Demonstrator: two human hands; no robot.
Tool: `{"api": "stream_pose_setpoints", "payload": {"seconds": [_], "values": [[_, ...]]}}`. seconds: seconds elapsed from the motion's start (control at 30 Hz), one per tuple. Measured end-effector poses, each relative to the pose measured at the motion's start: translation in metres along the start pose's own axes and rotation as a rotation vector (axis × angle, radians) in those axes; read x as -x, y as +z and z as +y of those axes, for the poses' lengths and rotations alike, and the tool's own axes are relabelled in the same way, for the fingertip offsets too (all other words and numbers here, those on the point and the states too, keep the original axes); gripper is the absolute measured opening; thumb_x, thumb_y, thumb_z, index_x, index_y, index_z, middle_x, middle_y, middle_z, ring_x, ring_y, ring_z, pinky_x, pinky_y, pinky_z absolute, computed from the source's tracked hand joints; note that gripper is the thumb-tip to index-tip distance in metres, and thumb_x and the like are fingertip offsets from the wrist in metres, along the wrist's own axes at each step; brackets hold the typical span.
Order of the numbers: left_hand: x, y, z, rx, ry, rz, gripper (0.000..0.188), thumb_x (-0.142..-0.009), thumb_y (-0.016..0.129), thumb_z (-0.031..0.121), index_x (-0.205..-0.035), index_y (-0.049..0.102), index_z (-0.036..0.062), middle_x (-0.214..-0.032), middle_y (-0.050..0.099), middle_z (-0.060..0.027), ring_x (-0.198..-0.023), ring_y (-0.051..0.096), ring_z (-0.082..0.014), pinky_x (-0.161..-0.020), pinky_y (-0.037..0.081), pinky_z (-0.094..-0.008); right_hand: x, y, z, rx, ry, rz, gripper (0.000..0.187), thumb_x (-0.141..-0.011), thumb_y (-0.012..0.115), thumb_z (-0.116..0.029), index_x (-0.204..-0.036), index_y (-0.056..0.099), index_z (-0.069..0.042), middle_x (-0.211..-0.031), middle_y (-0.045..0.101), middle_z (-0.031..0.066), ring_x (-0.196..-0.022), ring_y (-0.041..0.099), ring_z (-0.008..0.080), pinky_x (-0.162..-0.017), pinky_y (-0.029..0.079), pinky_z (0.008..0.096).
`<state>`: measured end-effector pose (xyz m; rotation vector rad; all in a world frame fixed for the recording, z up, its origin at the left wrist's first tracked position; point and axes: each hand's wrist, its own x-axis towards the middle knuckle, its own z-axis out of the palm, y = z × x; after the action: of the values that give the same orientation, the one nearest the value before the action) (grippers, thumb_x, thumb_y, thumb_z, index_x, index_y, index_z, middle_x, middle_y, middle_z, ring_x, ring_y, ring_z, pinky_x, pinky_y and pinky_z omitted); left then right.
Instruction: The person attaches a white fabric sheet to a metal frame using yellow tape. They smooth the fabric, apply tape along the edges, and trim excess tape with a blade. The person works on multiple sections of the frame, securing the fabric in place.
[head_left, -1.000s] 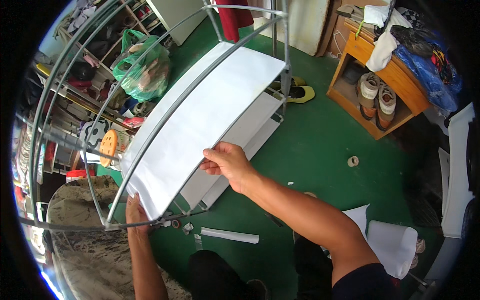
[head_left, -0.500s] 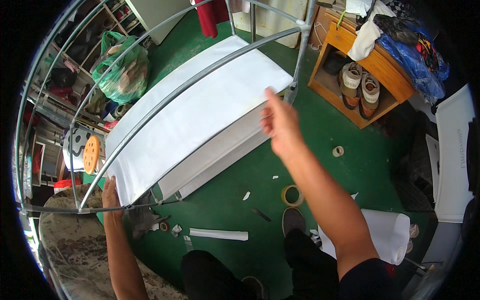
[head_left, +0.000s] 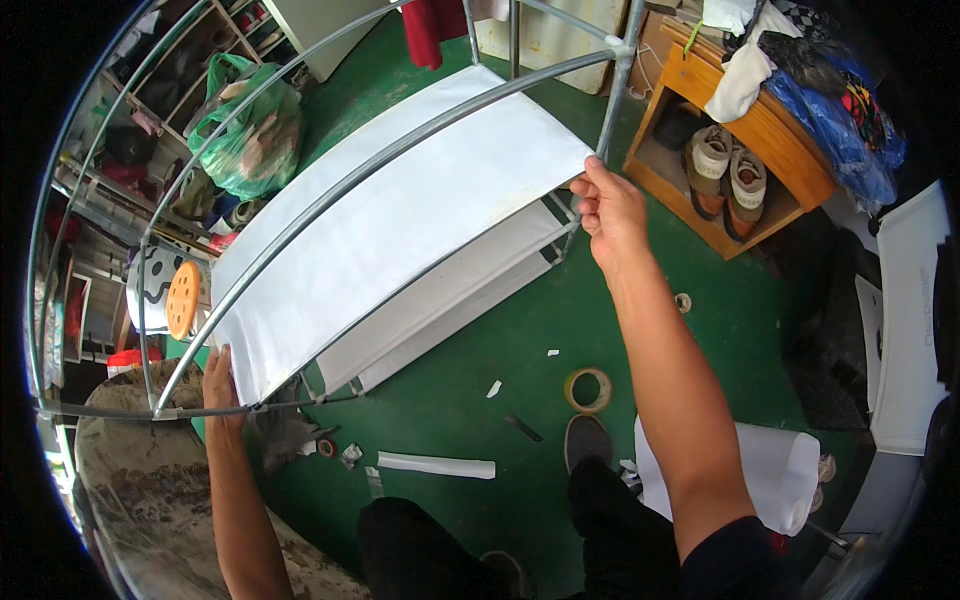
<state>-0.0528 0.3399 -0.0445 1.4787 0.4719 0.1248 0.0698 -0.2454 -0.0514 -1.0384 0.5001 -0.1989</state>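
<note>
A smooth white sheet [head_left: 400,210] covers the top of a metal-tube rack [head_left: 345,195], with curved bars arching above it. At its right front corner, my right hand [head_left: 612,215] pinches the sheet's edge, thumb on top and fingers curled beneath. My left hand [head_left: 222,385] rests against the sheet's left end, its fingers stretched upward along the edge; part of their contact is hidden. Below the top, white lower shelf panels [head_left: 450,310] show on the same frame.
Tape rolls [head_left: 587,391], a white strip [head_left: 436,466] and a dark blade-like piece [head_left: 523,429] lie on the green floor. A white roll of sheet [head_left: 770,470] is at lower right. A wooden cabinet [head_left: 790,150] holds shoes. A green bag [head_left: 250,135] stands behind the rack.
My right hand has moved right and slightly up along the sheet's front edge to its corner and now pinches it. My left hand has stayed at the left end.
</note>
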Motion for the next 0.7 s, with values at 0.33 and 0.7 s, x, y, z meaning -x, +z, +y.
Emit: {"api": "stream_pose_setpoints", "payload": {"seconds": [0.33,0.7], "values": [[0.005,0.0,0.004,-0.026,-0.027,0.036,0.025,-0.101,0.057,0.023,-0.115,0.058,0.0018,-0.098,0.066,-0.0051,-0.083,0.066,-0.0143,-0.072,0.055,-0.029,-0.012,-0.008,0.009,-0.19,0.169,-0.16,0.02,-0.093,0.072,-0.032,-0.09,0.062,-0.015,-0.075,0.064,-0.0041,-0.052,0.044,0.0033,-0.042,0.026,0.0183],[0.092,-0.013,-0.046,-0.021,0.186,0.423,0.011,-0.099,0.061,0.018,-0.1,0.056,0.0085,-0.078,0.058,0.0006,-0.062,0.053,-0.0072,-0.054,0.044,-0.0232,0.038,-0.087,0.089,0.873,-0.081,-0.447,0.02,-0.095,0.066,-0.026,-0.086,0.064,-0.008,-0.072,0.06,-0.0018,-0.061,0.054,0.0083,-0.056,0.043,0.0253]]}}
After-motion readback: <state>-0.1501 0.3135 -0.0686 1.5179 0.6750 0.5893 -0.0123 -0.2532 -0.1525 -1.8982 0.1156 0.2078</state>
